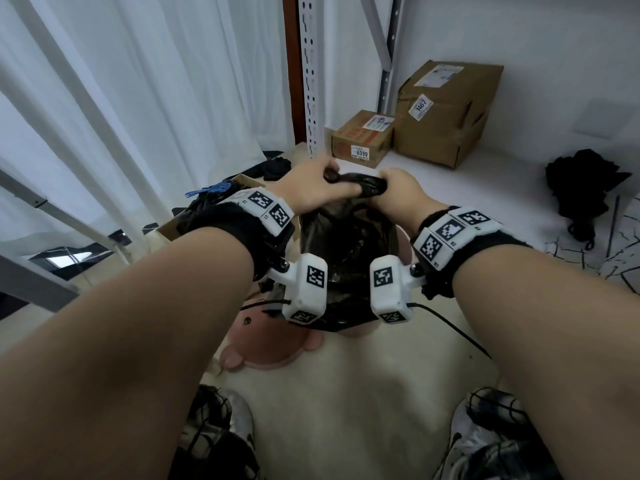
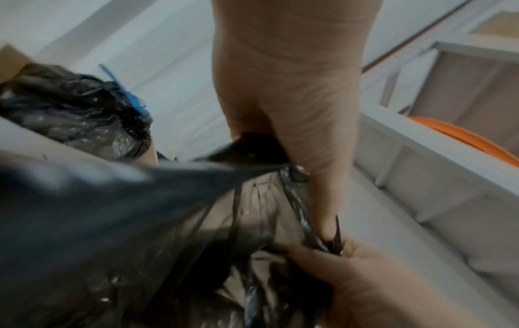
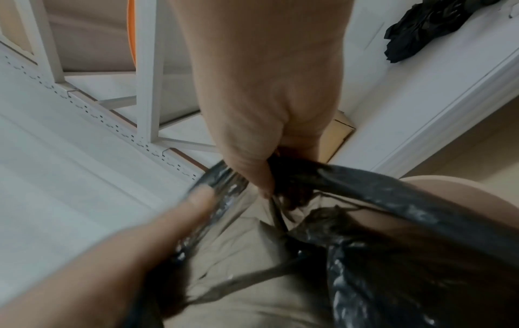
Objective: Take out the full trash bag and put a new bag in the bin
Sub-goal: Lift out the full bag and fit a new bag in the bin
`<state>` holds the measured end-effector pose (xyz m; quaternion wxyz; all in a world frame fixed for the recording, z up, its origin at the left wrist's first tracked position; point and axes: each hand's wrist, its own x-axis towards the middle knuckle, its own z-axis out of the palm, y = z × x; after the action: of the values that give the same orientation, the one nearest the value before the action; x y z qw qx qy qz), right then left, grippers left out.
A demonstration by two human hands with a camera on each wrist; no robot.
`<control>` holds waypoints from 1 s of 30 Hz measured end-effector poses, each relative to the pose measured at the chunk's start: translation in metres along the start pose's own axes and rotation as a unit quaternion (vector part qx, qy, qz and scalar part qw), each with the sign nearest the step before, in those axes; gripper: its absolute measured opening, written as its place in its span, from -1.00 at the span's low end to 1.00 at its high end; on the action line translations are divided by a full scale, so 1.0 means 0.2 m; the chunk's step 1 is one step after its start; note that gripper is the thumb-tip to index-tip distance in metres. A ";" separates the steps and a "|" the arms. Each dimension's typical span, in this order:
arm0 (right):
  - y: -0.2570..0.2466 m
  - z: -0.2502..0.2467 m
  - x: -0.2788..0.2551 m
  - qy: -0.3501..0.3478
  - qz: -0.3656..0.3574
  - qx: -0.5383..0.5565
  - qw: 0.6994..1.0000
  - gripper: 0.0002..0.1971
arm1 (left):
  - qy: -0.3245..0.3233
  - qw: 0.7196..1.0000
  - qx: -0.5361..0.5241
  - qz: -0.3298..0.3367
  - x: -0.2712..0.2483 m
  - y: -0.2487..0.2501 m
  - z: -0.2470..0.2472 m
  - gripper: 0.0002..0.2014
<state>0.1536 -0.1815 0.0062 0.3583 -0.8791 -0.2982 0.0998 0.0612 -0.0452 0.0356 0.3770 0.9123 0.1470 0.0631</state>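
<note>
A thin, see-through black trash bag point(image 1: 346, 244) hangs over the pink bin point(image 1: 404, 242) in the middle of the head view. My left hand point(image 1: 318, 181) grips the bag's gathered top edge on the left. Close beside it, my right hand point(image 1: 394, 185) grips the same edge on the right. In the left wrist view my left hand point(image 2: 280, 106) clutches the bag point(image 2: 140, 222) in its curled fingers. The right wrist view has my right hand point(image 3: 261, 137) closed on the stretched bag point(image 3: 365, 244). A tied black bag with a blue drawstring point(image 1: 211, 192) sits in a cardboard box to the left.
A pink lid with ears point(image 1: 270, 344) lies on the floor in front of the bin. Two cardboard boxes point(image 1: 446, 112) stand on a low white shelf behind. A black clump point(image 1: 585, 188) lies at the right. White curtains hang at the left. My shoes are at the bottom.
</note>
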 end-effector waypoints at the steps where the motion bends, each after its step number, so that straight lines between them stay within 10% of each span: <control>1: 0.00 -0.01 0.00 0.010 0.011 0.026 1.000 -0.87 | -0.026 0.996 0.083 0.004 0.00 -0.01 0.00 -0.52; 8: 0.02 -0.07 -0.06 -0.068 -0.010 0.013 0.998 -0.24 | -0.011 0.982 0.189 -0.003 0.01 -0.06 0.00 -0.73; 13: 0.14 -0.08 -0.06 -0.003 0.059 -0.205 0.977 -0.84 | 0.092 0.976 0.198 0.011 0.02 -0.12 -0.01 -0.79; 19: 0.30 -0.05 -0.06 0.039 0.162 -0.242 0.956 -0.75 | 0.050 0.943 0.327 -0.044 0.07 -0.28 0.10 -0.76; 26: 0.29 0.12 0.15 0.012 0.101 0.026 0.995 -0.52 | 0.079 0.986 -0.027 -0.147 0.29 -0.38 0.23 -0.80; 30: 0.28 0.22 0.18 -0.043 0.051 0.018 0.998 -0.24 | -0.040 0.993 0.007 -0.113 0.31 -0.35 0.26 -0.82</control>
<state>0.1910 -0.1666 -0.0627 0.3554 -0.8813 -0.2664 0.1613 0.1156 -0.0136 -0.0492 0.3811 0.8942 0.2341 -0.0178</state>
